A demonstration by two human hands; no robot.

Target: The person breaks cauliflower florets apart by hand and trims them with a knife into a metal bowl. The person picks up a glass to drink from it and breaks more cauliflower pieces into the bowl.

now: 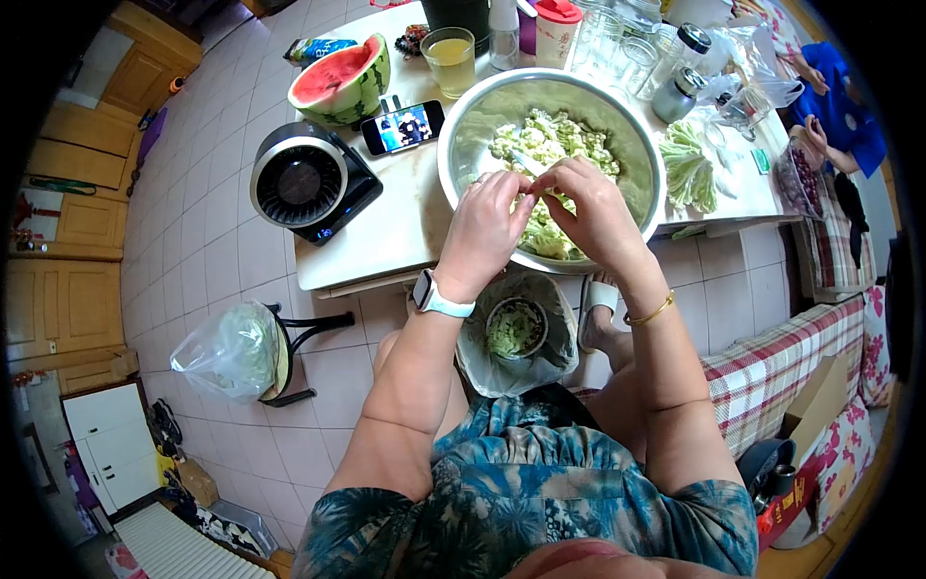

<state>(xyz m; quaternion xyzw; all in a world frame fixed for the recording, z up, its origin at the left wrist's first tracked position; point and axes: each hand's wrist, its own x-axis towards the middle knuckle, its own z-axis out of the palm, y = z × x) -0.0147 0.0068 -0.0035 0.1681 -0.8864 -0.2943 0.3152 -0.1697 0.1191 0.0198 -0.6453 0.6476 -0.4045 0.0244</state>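
Note:
A wide steel bowl (644, 154) on the table holds many small cauliflower florets (550, 140). Over its near side, my left hand (490, 224) and my right hand (590, 210) meet at the fingertips. Both are closed in a pinch on a small pale cauliflower piece, mostly hidden by the fingers. A slim pale strip (527, 164) shows just beyond the fingertips; I cannot tell what it is. Below, between my knees, a bin (473, 352) lined with a bag contains green trimmings (515, 328).
Left of the bowl are a phone (403, 129), a cut watermelon (359, 92), a glass of yellowish drink (450, 63) and a black round appliance (307, 183). Cauliflower stalks (689, 166) and jars (679, 94) lie to the right. A bagged stool (280, 352) stands left; another person (839, 106) sits at far right.

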